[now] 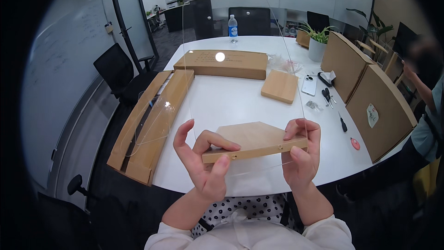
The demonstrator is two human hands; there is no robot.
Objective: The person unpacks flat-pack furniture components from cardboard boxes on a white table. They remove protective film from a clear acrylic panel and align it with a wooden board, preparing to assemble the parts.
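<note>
Above the near edge of the white table, I hold a pale wooden board (252, 134) with angled far corners; its near edge, which has two small holes, faces me. My left hand (206, 159) pinches the board's left end between thumb and fingers, one finger raised. My right hand (303, 153) grips the right end, thumb against the edge and fingers over the top. Thin, pale edge lines of what looks like a large clear sheet run up from beside both hands. How that sheet meets the board, I cannot tell.
A square wooden block (280, 85), a white phone (309, 84), screwdrivers (342, 122) and a red round item (355, 143) lie on the table (217, 99). Cardboard boxes (222, 65) stand around its edges. A bottle (232, 30) and potted plant (318, 46) are farther back. Another person stands at right.
</note>
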